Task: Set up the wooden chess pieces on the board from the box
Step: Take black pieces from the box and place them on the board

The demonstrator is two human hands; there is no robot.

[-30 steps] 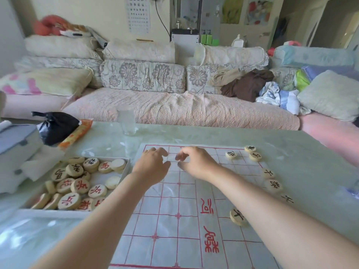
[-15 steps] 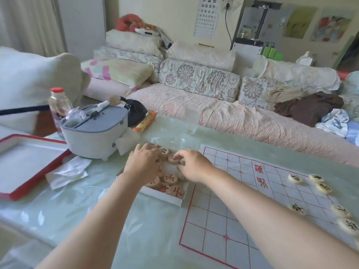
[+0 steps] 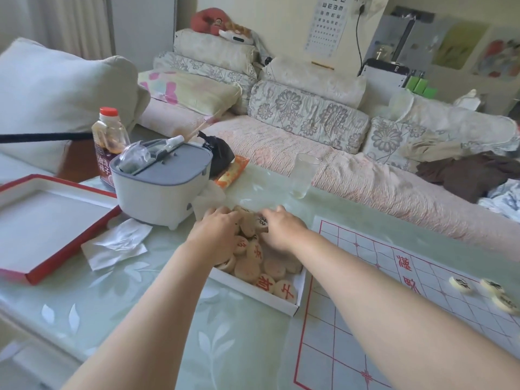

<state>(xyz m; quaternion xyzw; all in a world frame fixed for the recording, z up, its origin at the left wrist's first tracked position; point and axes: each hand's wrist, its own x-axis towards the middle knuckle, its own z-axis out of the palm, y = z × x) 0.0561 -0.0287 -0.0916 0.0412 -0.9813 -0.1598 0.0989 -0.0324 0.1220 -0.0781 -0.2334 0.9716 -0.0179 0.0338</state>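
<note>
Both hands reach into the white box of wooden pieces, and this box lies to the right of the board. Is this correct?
Not fully. In the head view the box lies left of the board, not right. The left hand and right hand do reach into it.

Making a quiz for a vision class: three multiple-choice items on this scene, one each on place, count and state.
1. Relative to the board, the box lies: A on it; B left of it; C on the sofa.
2. Loose pieces visible on the board: A none; B eight; C three.
3. The left hand and right hand are: A both in the box; B both on the board; C both raised in the air.
B: it sits beside the board's left edge. C: three lie at right. A: both reach among the boxed pieces.
</note>
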